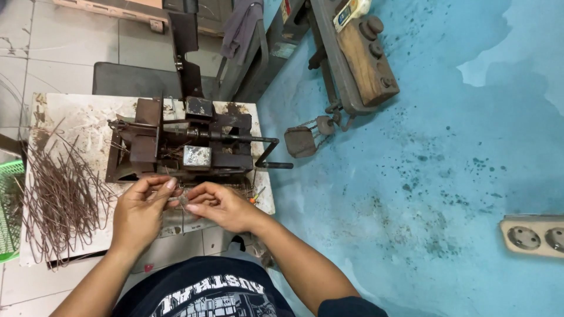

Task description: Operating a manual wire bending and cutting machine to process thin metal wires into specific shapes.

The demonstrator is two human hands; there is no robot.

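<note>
Pinching a short bent wire piece [183,200] between both hands, just in front of the rusty bending jig [182,144] on the worktop [88,117]. My left hand [141,211] closes thumb and forefinger on the wire's left end; my right hand [220,205] closes on its right end, fingers curled in, so both hands are gripping the same piece. Wire is thin and partly hidden by my fingertips, so I cannot tell its exact shape.

Left of the jig: a loose heap of brown wire rods [61,196] spread over the worktop. Further left of the jig, at the worktop edge: a green basket [10,211]. Jig's crank handle [271,154] sticks out on its right side, untouched. Right of the jig, off the worktop: blue stained floor [423,147], a foot pedal [301,141] and a power strip [533,235] at the far right edge.

To do this step well, my judgement: keep the grip close to the wire ends, near the fingertips, so the middle stays free; hold it level and square to the jig's front slot; keep fingers out of the clamp blocks; don't let the piece twist between the two pinches.
</note>
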